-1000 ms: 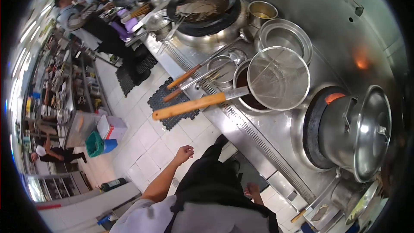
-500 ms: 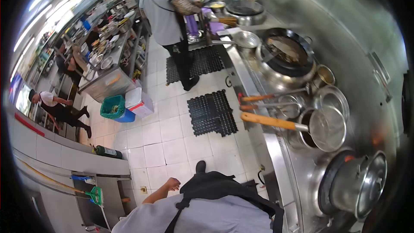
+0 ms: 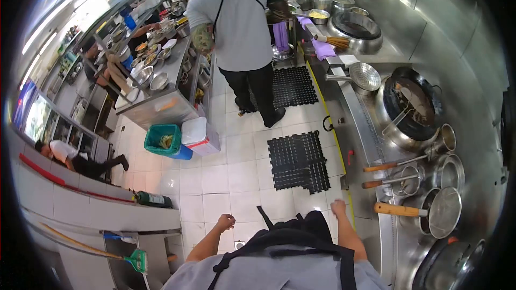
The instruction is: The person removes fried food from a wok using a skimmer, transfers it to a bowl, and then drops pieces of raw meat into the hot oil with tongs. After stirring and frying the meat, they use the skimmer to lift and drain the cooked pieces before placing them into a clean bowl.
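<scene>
My left hand (image 3: pixel 226 222) hangs over the white tiled floor (image 3: pixel 215 174), fingers loosely curled and nothing visible in them. On the other side, my right hand (image 3: pixel 338 208) is also curled, low beside the front of the steel cooking counter (image 3: pixel 386 233), apart from it and seemingly holding nothing. The things nearest to it on the counter are a mesh strainer (image 3: pixel 445 212) with a wooden handle, resting over a pot, and two ladles with wooden handles. A dark apron (image 3: pixel 301 236) covers my front.
A co-worker in a grey shirt (image 3: pixel 236 21) stands ahead, facing away. A wok (image 3: pixel 411 102) with dark contents and a perforated ladle (image 3: pixel 365 76) are on the right counter. A black floor mat (image 3: pixel 298 161), a lined blue bin (image 3: pixel 167 140) and a white box (image 3: pixel 200 135) are ahead.
My view has turned and moved forward, so the counter sits further right. My right hand has come into view. The co-worker ahead appears closer, with the back towards me.
</scene>
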Motion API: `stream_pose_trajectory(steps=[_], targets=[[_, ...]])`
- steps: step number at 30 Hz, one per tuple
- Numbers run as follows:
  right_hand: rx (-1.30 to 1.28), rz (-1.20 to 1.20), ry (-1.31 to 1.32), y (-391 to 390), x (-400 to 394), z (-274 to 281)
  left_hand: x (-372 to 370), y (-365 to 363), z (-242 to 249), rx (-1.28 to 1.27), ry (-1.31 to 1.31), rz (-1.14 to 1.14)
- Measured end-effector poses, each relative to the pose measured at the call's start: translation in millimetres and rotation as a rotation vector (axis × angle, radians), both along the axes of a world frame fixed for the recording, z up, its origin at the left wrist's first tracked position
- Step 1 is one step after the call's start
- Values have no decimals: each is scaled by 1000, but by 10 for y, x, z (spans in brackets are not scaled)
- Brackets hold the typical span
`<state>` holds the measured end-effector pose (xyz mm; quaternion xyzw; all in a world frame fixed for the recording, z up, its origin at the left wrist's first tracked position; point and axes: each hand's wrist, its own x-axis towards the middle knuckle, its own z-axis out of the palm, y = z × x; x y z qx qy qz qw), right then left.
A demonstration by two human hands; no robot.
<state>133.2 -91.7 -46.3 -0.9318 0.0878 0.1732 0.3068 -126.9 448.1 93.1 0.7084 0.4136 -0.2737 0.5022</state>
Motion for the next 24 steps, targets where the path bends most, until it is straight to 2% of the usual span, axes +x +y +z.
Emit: stream_pose_trajectory(steps=[1, 2, 3, 4, 5, 6, 7, 8, 9, 10, 12, 16, 17, 20, 23, 24], targets=[[58, -95, 65, 238, 373, 420, 122, 88, 67, -28, -26, 33], [-35, -73, -140, 356, 714, 208, 263, 169, 126, -36, -87, 117], [8, -155, -81, 498, 1024, 485, 357, 212, 157, -54, -127, 182], [2, -202, -77, 497, 1317, 440, 407, 237, 190, -73, -149, 237], [-114, -305, -62, 630, 1495, 657, 466, 261, 210, -110, -173, 303], [-3, -366, -21, 617, 1722, 787, 551, 233, 256, -114, -130, 363], [8, -505, 43, 641, 1921, 842, 591, 182, 315, -47, -109, 292], [-88, -636, 20, 720, 2087, 885, 653, 156, 363, 19, -109, 230], [-133, -649, 59, 733, 2226, 1036, 178, 638, -659, -25, -235, 24], [-123, -644, 113, 680, 2370, 1053, 116, 687, -524, 67, -172, -65], [-104, -612, 241, 644, 2548, 990, 278, 656, -277, 87, -76, -116], [-38, -552, 304, 621, 2745, 602, 1028, 754, 65, 59, -9, -180], [12, -486, 413, 544, 2791, 611, 1270, 804, 105, 50, -11, -191], [-124, -361, 502, 513, 2838, 884, 2180, 899, 314, -15, -38, -200], [-179, -390, 576, 602, 2847, 912, 3217, 909, 541, -146, -40, -145], [-237, -416, 500, 754, 2845, 1362, 3543, 898, 563, -150, -40, -140]])
